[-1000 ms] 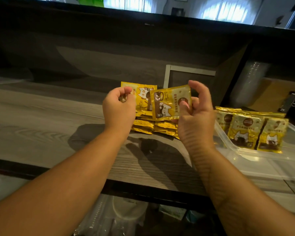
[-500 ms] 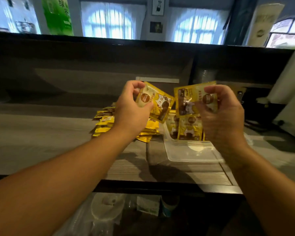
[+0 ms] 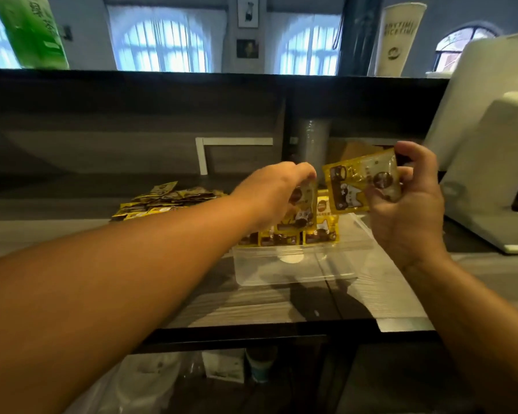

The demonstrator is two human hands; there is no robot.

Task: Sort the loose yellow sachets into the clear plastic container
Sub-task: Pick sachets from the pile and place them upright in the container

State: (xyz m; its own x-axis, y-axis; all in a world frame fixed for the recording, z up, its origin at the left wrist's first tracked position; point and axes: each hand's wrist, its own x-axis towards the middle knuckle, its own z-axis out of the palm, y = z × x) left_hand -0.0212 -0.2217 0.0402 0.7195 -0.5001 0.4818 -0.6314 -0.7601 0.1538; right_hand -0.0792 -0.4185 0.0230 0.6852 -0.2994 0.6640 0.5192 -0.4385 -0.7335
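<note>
A clear plastic container (image 3: 293,270) sits on the wooden counter with several yellow sachets (image 3: 320,233) standing along its far side. My left hand (image 3: 277,192) reaches over that row, fingers closed on one yellow sachet (image 3: 304,210) held just above the others. My right hand (image 3: 410,201) hovers to the right of the container and pinches a second yellow sachet (image 3: 361,182) upright in the air. A loose pile of yellow sachets (image 3: 165,200) lies on the counter to the left, partly hidden behind my left forearm.
A white machine (image 3: 491,174) stands at the right edge of the counter. A dark raised back wall (image 3: 132,121) runs behind the counter. Below the counter's front edge (image 3: 251,336), a shelf holds plastic bags and a cup (image 3: 259,366).
My left hand moved right from above the loose pile and lowered its sachet over the container's row. My right hand kept its sachet and moved right. The view turned rightward.
</note>
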